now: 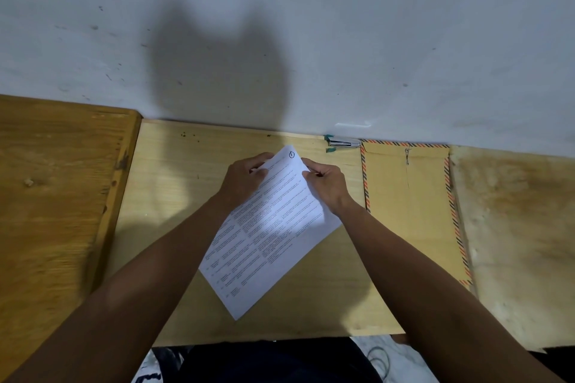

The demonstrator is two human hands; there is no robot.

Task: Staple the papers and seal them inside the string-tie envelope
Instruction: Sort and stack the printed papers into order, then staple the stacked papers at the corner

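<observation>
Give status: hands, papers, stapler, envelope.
Left hand and right hand both pinch papers at top corner. Stapler untouched by wall. Envelope flat at right, nothing in the way.

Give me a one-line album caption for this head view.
Both hands square up papers, stapler and envelope waiting nearby.
</observation>
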